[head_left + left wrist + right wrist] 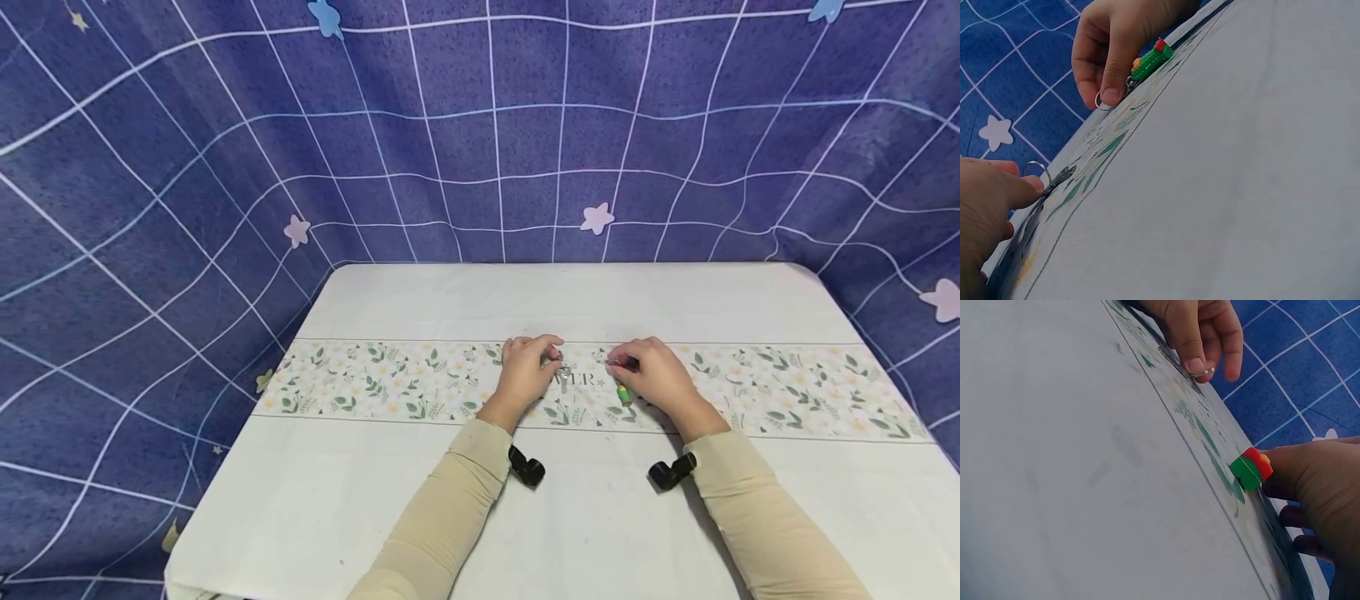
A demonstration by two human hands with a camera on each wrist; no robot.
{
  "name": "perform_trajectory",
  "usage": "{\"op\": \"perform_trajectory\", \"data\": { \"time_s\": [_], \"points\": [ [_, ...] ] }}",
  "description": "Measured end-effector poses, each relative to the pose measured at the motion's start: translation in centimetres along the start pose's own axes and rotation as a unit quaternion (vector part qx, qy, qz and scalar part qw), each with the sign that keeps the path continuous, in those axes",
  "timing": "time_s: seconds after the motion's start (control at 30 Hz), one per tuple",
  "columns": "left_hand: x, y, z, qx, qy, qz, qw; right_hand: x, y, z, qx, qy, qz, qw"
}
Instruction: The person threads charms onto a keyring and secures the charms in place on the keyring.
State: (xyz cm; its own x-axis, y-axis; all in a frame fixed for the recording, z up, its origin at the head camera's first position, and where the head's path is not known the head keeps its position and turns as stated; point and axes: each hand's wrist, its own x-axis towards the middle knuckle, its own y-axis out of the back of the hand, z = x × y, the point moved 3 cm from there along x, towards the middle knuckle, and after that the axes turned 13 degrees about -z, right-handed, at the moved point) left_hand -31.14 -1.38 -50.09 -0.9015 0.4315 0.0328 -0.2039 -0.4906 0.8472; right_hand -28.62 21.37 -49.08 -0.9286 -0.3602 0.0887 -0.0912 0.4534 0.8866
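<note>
My left hand pinches a metal ring between thumb and finger, with a silver key hanging from it. In the left wrist view this key ring stands up above the fingertips and the key points away over the cloth. A short distance to the right, my right hand pinches the split ring of a keychain. From that ring, on a short chain, hangs a small green charm with red and orange parts. The two rings are apart.
Both hands are over a floral printed band with lettering, which runs across the white-covered table. Black wrist cameras sit on both sleeves. Behind and to the left hangs a blue grid-patterned curtain with stars.
</note>
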Motion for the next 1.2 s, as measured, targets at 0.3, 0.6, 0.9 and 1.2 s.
{"op": "perform_trajectory", "data": {
  "time_s": [0.3,0.6,0.9,1.2],
  "points": [
    [-0.2,-0.1,-0.2,-0.021,-0.006,0.018,0.9996,-0.1,-0.2,0.2,0.031,0.008,0.013,0.999],
    [-0.4,0.1,-0.3,-0.076,-0.045,0.043,0.9952,-0.2,-0.3,0.5,0.083,-0.012,0.026,0.996],
    [-0.3,0.4,0.0,-0.145,-0.075,0.036,0.9859,-0.3,-0.3,0.1,0.196,-0.043,0.042,0.979],
    [-0.6,0.9,0.8,-0.192,-0.090,0.031,0.9768,-0.4,0.1,0.2,0.281,-0.035,0.045,0.958]
  ]
}}
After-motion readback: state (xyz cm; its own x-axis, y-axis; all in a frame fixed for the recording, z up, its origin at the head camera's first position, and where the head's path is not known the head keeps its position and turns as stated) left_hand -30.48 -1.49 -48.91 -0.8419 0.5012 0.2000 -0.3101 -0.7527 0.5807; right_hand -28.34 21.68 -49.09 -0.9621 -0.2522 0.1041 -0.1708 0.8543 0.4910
